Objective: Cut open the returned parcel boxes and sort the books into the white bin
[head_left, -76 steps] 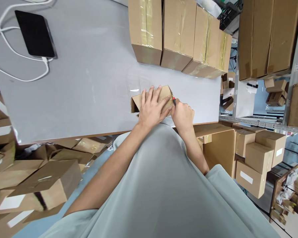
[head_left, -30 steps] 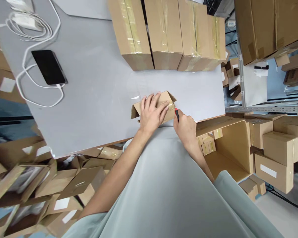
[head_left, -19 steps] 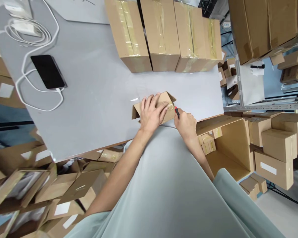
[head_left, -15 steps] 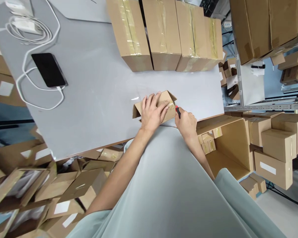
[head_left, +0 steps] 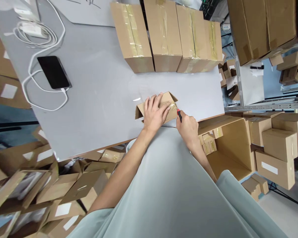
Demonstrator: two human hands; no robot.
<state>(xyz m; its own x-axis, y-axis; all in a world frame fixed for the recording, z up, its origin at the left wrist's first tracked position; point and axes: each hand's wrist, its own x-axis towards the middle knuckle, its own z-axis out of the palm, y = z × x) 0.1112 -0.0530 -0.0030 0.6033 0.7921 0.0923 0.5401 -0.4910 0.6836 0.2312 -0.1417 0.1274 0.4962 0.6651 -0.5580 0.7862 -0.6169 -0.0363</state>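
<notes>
Five left-hand fingers [head_left: 158, 103] spread over taped carton [head_left: 173, 112], right grip [head_left: 188, 129] clamped around red-black cutter [head_left: 179, 115], labels [head_left: 269, 167] (illegible) behind

Carton row [head_left: 167, 39] beyond hands [head_left: 154, 115], likely barrier

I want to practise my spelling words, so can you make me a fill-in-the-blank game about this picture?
1. The small box under the left hand is made of ____.
2. The right hand holds a tool coloured black and ____.
3. On the table stands a row of ____ big taped boxes.
4. The cable plugged into the phone is ____.

Missing words: cardboard, red, four, white.
</notes>
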